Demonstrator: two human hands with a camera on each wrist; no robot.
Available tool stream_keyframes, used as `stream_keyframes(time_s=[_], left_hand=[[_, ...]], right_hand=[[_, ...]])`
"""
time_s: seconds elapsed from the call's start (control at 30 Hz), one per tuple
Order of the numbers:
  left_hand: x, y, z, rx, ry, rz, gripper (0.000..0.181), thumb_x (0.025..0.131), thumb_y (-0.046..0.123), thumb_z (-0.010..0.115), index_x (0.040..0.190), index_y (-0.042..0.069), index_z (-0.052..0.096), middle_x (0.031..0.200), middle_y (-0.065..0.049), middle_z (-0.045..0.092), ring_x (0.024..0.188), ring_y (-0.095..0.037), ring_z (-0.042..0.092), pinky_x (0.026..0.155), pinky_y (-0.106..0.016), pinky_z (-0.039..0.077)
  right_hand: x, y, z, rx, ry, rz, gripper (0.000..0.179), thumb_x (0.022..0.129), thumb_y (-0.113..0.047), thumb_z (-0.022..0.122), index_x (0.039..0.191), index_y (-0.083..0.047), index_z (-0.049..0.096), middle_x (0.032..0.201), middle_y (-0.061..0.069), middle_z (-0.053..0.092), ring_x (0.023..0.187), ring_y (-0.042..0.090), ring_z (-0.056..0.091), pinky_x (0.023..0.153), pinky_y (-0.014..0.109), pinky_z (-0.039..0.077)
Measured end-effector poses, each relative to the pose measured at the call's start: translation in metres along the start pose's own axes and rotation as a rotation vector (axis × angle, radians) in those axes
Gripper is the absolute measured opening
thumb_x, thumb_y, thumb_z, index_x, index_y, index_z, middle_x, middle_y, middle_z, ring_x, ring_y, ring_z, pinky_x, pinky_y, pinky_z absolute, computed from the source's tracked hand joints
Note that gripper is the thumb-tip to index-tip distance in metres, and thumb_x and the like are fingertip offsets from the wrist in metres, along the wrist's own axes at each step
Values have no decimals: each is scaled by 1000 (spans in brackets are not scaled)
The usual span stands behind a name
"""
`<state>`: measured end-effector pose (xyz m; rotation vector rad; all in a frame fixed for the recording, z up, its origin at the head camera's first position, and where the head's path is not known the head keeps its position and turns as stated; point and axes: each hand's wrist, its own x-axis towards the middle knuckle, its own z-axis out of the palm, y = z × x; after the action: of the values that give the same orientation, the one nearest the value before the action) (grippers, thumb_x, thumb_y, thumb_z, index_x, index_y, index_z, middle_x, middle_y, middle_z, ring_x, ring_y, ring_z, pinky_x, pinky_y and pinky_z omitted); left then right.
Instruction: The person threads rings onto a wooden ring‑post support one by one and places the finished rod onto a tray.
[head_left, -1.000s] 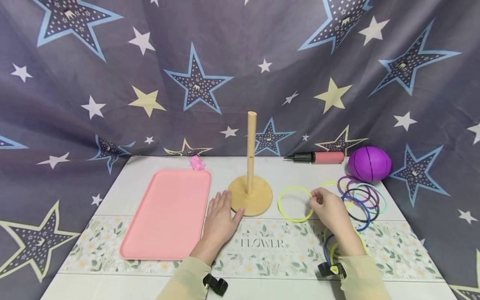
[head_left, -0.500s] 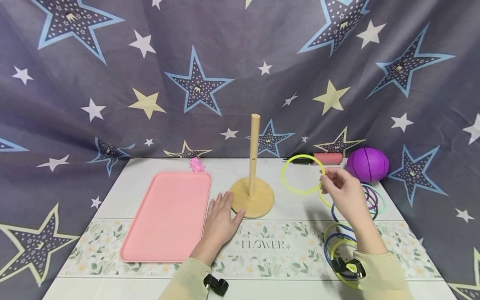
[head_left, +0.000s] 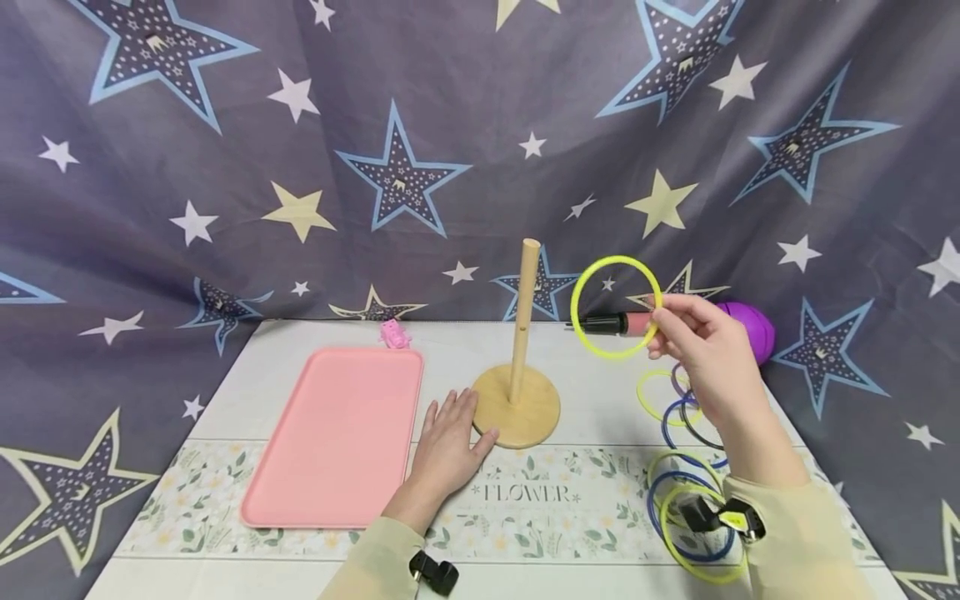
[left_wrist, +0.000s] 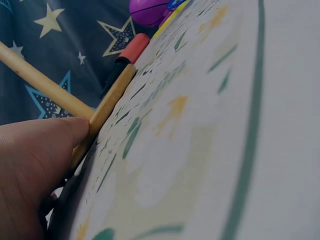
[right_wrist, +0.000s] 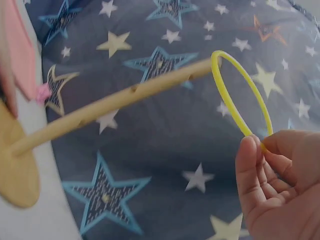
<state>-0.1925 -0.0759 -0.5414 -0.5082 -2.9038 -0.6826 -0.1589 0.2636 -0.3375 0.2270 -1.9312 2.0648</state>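
Note:
My right hand (head_left: 712, 358) pinches a yellow plastic ring (head_left: 617, 356) between thumb and fingers, raised above the table. It stands right of a wooden stand with a round base (head_left: 517, 427) and an upright pole (head_left: 525, 321). In the right wrist view the ring (right_wrist: 227, 100) overlaps the pole's tip (right_wrist: 212, 66); whether they touch I cannot tell. My left hand (head_left: 447, 450) lies at the base's left edge with fingers stretched out. Its thumb (left_wrist: 70, 131) touches the base's rim in the left wrist view.
A pink tray (head_left: 337, 433) lies on the left, with a small pink toy (head_left: 394, 334) behind it. On the right are several loose rings, including a blue ring (head_left: 651, 515), partly hidden by my right arm. A hand pump (head_left: 603, 324) and purple ball (head_left: 752, 332) stand behind.
My right hand has lifted the yellow ring off the table, up and slightly right. The stand appears slightly further right, with my left hand still at its base.

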Motion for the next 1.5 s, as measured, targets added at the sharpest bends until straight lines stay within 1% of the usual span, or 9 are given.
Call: stream_keyframes(time_s=[0.17,0.3,0.5,0.67,0.93,1.1,1.17,1.33,1.5], left_hand=[[-1,-1,0,-5,5,5,79,110,50,65,167,0,44,173,-17,43,164,-39,31,135,-60,11],[-2,-3,1,-6,6,1,79,109,50,65,167,0,44,173,-16,42,164,-38,31,135,-60,11],[-1,-2,1,-15,14,12,79,109,50,65,167,-1,44,173,-18,43,164,-39,31,135,-60,12],[0,-1,-1,-22,14,12,78,110,48,65,167,-1,45,173,-18,43,164,-39,31,135,-60,12],[-1,-2,0,-23,15,12,78,109,49,65,166,0,45,172,-18,44,163,-39,33,135,-60,12],[-1,-2,-2,-19,19,11,78,109,48,66,166,0,46,172,-18,45,163,-38,33,135,-60,13],[0,-2,-2,-18,21,9,78,109,48,66,166,0,46,172,-18,45,163,-38,33,135,-60,13],[-1,-2,-1,-24,15,6,78,109,48,67,166,-1,46,172,-18,45,163,-39,33,135,-60,13],[-2,-2,-1,-18,13,5,78,109,49,66,166,-1,46,172,-18,45,163,-38,34,135,-60,14]], right_hand=[[15,-25,21,13,-54,14,20,107,-12,76,124,-2,78,93,10,75,72,17,72,71,29,67],[24,-38,37,9,-66,14,21,106,-15,78,123,-3,78,91,9,72,71,16,71,69,30,68],[33,-47,54,31,-53,-17,19,106,-12,76,121,-1,78,99,13,74,70,16,69,69,26,66],[43,-48,62,72,-52,-5,20,106,-14,77,120,0,77,107,12,74,71,15,70,71,24,65],[56,-34,70,127,-46,32,15,106,-9,75,117,2,77,111,12,76,70,13,70,70,23,64],[60,-21,76,141,-47,64,10,108,-8,73,114,-3,78,113,10,76,70,12,70,71,23,64],[61,-15,79,144,-52,76,9,109,-8,71,114,-4,78,115,9,76,70,12,70,71,23,64],[58,1,86,152,-51,103,12,109,-5,69,118,-1,75,115,6,77,70,11,70,71,23,64],[56,18,91,176,-37,128,10,110,-3,67,113,-4,77,110,4,78,70,11,70,70,23,64]])
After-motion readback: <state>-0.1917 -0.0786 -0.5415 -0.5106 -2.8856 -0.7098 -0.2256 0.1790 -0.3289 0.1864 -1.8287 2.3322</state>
